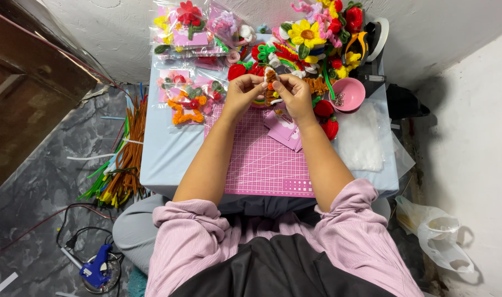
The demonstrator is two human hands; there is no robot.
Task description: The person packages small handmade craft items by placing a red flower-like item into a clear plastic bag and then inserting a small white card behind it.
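Observation:
My left hand (243, 94) and my right hand (295, 94) meet above the far edge of a pink cutting mat (262, 159). Between their fingertips they pinch a small brown, orange and white pipe-cleaner figure (271, 82). Both forearms reach forward over the mat from pink rolled-up sleeves. Pink cards (284, 131) lie on the mat just under my right wrist. Red pipe-cleaner strawberries (326, 118) sit right of that hand.
A small table with a pale blue cloth (163, 154) holds bagged pipe-cleaner flowers (187, 99), a heap of finished flowers (317, 38), a pink bowl (347, 93) and clear bags (363, 137). Loose pipe cleaners (121, 159) and a blue glue gun (97, 269) lie on the floor at left.

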